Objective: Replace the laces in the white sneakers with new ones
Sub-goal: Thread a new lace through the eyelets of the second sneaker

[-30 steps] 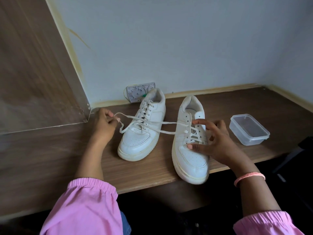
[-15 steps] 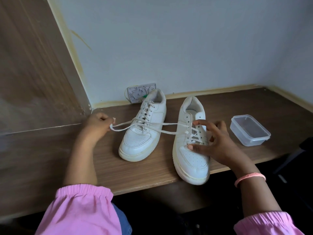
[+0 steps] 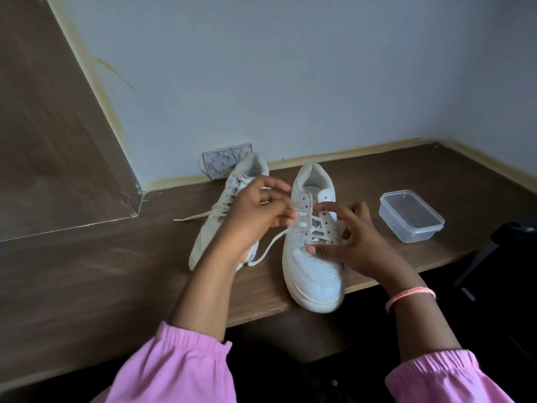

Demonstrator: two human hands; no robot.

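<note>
the person is unlacing the right sneaker, which is sitting near the front edge of the surface, toe pointing toward the viewer. the left hand is pinching the lace just beside the left row of eyelets, fingers curled round it, with a loose length trailing down to the left of the shoe. the right hand is bracing the shoe — thumb pressing near the bottom of the lacing, the other fingers arched over the right side with the grip wide, holding nothing that can be made out.

to do this step well, the bracing thumb should be staying put so the shoe is not sliding off the near edge, and the pull should probably be going straight out of each eyelet, one crossing at a time, rather than dragging the whole lace at once. the top eyelets are already looking bare, so the work is likely moving down toward the toe.

the left sneaker is lying just beside it, partly hidden by the left hand, with its own lace end trailing out to the left. a clear plastic box is resting well to the right. the surface is dark wood grain, running into a corner of pale walls; a small white patterned item is leaning at the far wall behind the left shoe.
</note>
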